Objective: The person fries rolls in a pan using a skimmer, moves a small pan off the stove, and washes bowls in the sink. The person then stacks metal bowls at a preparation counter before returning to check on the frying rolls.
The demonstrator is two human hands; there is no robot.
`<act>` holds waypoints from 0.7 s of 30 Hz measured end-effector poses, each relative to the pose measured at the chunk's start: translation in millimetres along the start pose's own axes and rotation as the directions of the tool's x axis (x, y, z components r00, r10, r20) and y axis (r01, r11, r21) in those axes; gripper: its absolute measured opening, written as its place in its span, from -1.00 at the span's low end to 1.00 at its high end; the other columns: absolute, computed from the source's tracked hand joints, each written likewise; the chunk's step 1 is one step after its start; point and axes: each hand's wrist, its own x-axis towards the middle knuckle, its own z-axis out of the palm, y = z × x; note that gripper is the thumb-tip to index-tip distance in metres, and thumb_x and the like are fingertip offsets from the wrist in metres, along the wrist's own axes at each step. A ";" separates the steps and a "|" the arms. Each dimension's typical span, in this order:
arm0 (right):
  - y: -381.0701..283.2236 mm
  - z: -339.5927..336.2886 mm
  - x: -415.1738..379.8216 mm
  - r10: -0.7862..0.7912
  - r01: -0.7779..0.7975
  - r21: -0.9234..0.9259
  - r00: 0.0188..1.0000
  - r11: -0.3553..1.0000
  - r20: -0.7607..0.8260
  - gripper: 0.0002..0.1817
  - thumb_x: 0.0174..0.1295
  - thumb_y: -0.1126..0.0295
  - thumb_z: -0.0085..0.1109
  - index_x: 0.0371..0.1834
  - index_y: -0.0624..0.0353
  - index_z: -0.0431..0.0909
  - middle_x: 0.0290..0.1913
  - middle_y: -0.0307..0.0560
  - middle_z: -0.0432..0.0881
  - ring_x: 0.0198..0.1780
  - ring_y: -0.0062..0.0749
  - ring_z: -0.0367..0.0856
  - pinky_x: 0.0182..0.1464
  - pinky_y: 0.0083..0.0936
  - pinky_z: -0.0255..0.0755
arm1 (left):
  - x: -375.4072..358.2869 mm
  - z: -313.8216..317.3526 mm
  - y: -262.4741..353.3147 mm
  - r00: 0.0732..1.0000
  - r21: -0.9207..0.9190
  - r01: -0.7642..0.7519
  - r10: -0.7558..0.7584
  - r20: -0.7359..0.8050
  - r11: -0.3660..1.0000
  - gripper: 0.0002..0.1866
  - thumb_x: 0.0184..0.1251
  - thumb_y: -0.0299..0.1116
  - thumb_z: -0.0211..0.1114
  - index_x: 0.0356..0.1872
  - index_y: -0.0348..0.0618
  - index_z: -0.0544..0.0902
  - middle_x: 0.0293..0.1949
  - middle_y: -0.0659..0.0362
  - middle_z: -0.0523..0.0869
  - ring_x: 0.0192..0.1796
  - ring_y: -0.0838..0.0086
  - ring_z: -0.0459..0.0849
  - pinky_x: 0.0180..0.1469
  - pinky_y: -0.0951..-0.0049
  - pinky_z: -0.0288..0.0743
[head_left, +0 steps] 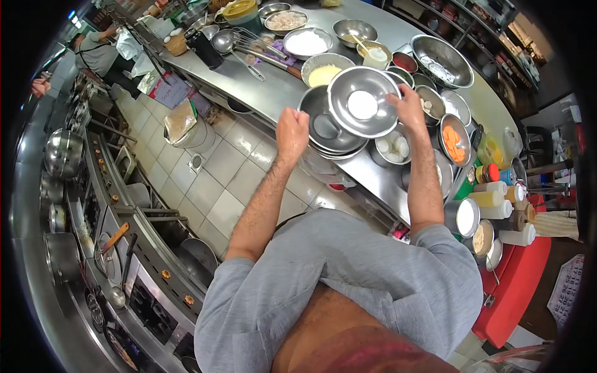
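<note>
Right hand (407, 107) pinches tilted steel bowl (364, 102) rim over counter (261, 93) front edge – left hand (292, 132) curled beside stacked bowls (326, 133), grip probably closed.

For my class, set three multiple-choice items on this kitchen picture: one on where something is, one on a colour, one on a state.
1. Where is the steel bowl with the white lump in it?
A. On the floor tiles
B. Tilted above a stack of bowls on the counter
C. On the stove

2. What colour is the food in the small pan near the counter's right end?
A. Orange
B. Blue
C. Black

3. How is the right hand?
A. Hanging free at the person's side
B. Flat on the floor
C. Gripping the bowl's rim

Answers:
1 B: the steel bowl sits tilted over the stack of bowls on the counter.
2 A: the small pan holds orange pieces.
3 C: the right hand grips the bowl's right rim, while the left hand is at the stack's left edge.
</note>
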 end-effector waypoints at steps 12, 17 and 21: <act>-5.9 -14.7 -20.2 0.211 -0.110 0.536 0.969 0.837 -0.132 -0.77 -0.13 0.52 0.12 -0.35 0.34 0.42 -0.46 -0.13 0.50 -0.46 -0.55 0.44 -0.39 -0.66 0.31 | 25.9 -0.3 -12.8 0.990 -0.081 0.133 -0.129 0.053 0.988 -0.71 0.06 -0.26 0.01 -0.52 -0.38 0.37 -0.57 -0.01 0.49 -0.44 0.24 0.47 -0.34 0.33 0.32; -17.2 -13.7 -31.0 0.313 -0.135 0.636 0.933 0.760 -0.176 -0.78 -0.14 0.53 0.14 -0.37 0.31 0.42 -0.47 -0.16 0.49 -0.47 -0.58 0.41 -0.39 -0.66 0.30 | 57.7 -23.9 -48.7 0.956 -0.345 0.241 -0.284 -0.080 0.907 -0.72 0.05 -0.28 0.02 -0.59 -0.37 0.41 -0.60 0.08 0.49 -0.48 0.37 0.45 -0.34 0.35 0.33; -14.4 -2.5 -36.4 0.296 -0.133 0.573 0.934 0.809 -0.200 -0.79 -0.14 0.55 0.13 -0.38 0.33 0.42 -0.47 -0.18 0.48 -0.47 -0.59 0.40 -0.39 -0.67 0.29 | 75.6 -46.2 -98.1 0.913 -0.571 0.323 -0.408 -0.021 0.754 -0.72 0.00 -0.36 -0.02 -0.74 -0.38 0.37 -0.71 0.15 0.42 -0.68 0.50 0.37 -0.63 0.47 0.27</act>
